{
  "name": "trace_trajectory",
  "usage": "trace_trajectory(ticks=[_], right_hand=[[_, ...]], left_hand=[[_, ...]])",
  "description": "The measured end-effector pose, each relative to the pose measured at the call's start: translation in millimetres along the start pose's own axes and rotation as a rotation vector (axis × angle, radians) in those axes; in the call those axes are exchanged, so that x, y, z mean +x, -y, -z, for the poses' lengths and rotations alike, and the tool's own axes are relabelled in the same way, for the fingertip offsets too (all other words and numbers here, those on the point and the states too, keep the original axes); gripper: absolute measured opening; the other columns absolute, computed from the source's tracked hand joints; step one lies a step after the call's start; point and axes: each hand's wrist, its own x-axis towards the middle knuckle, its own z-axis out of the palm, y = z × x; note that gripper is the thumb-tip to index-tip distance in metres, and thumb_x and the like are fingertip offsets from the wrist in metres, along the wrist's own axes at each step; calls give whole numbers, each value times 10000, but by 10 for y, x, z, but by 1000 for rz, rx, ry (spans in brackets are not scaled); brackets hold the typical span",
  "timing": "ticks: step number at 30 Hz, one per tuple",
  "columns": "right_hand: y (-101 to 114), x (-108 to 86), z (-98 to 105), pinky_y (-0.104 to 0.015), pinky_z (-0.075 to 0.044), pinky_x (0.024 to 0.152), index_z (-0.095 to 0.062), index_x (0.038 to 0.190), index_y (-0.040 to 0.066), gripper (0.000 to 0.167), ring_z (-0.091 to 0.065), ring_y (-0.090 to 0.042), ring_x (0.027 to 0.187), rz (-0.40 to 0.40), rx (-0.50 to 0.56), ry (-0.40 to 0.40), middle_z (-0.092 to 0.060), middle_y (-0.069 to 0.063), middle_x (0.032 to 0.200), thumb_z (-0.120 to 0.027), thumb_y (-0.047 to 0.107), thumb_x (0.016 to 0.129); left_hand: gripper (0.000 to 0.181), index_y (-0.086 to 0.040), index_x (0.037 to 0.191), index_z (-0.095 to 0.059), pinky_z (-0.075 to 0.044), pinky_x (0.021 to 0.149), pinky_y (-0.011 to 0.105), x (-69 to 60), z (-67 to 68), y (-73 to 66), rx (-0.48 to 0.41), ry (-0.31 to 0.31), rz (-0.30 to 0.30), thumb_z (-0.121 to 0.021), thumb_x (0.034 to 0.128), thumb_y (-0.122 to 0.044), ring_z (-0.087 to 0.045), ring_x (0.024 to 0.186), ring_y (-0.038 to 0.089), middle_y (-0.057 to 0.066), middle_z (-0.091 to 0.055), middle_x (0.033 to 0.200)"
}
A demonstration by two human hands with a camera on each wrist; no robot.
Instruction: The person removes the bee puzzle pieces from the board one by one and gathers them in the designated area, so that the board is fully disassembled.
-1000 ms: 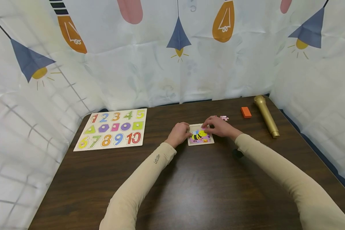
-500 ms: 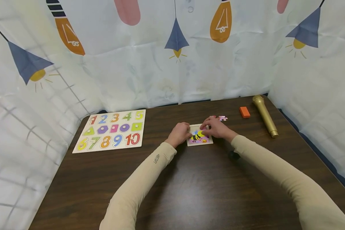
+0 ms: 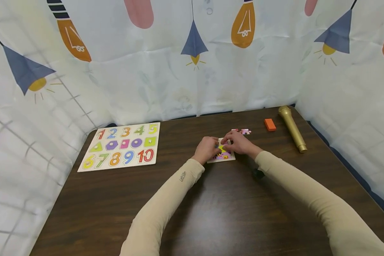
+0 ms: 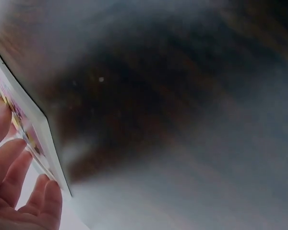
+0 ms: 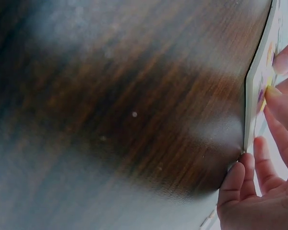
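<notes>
A small bee jigsaw puzzle [image 3: 223, 156], yellow, black and pink in a pale tray, lies on the table under both hands. My left hand [image 3: 206, 149] has its fingers over the left part of the picture. In the left wrist view its fingertips [image 4: 20, 146] touch the puzzle face and rim. My right hand [image 3: 240, 143] pinches a yellow puzzle piece [image 5: 269, 92] at the upper right of the picture, thumb and finger close together. The hands hide much of the picture. Loose pink puzzle pieces [image 3: 245, 131] lie just behind the right hand.
A wooden number and shape board [image 3: 121, 146] lies at the left. An orange block [image 3: 270, 124] and a gold microphone [image 3: 292, 128] lie at the back right. Patterned curtains [image 3: 166, 81] hang close along the dark table [image 3: 211, 213].
My left hand has moved right, from the tray's left edge onto the puzzle picture. The right hand has stayed over the upper right part. The head view has shifted slightly.
</notes>
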Motion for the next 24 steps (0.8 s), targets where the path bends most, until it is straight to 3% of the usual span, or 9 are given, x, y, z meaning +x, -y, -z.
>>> trace_trajectory(ticks=[11, 24], right_hand=[[-28, 10, -4, -535, -387, 1024, -711, 1103, 59, 208, -473, -366, 1186, 0, -6, 4, -519, -194, 1275, -682, 159, 923], [9, 6, -8, -512, -393, 1017, -701, 1079, 57, 186, -474, -342, 1153, -22, 20, -10, -504, -169, 1256, -696, 141, 912]], left_hand=[[187, -64, 1036, -774, -451, 1023, 352, 1, -18, 3, -87, -51, 24, -716, 905, -184, -602, 1169, 261, 102, -657, 1249], [213, -64, 1071, -765, -442, 1034, 356, -4, -19, -3, -101, -43, 46, -714, 908, -191, -592, 1187, 261, 96, -648, 1267]])
